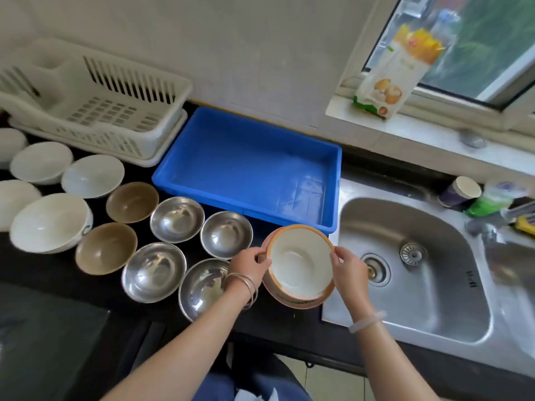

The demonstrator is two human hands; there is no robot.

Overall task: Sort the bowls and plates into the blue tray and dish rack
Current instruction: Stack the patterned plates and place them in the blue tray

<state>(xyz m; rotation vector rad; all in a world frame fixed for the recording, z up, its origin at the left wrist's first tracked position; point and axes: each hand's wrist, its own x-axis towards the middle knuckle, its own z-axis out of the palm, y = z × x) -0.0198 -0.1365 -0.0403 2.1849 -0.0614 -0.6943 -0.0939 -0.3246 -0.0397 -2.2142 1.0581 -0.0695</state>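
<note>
Orange-rimmed bowl (301,263) sat tilted atop a small stack at the counter's edge, beside the sink (411,285). Left hand (250,264) and right hand (348,269) each clamped on opposite rims. Blue tray (246,166), empty, lay directly beyond the bowl, closer than the dish rack (95,102) far left.

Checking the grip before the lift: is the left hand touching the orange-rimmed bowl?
Touching. In the head view the left hand has its fingers on the left rim of the orange-rimmed bowl, with no gap.
</note>
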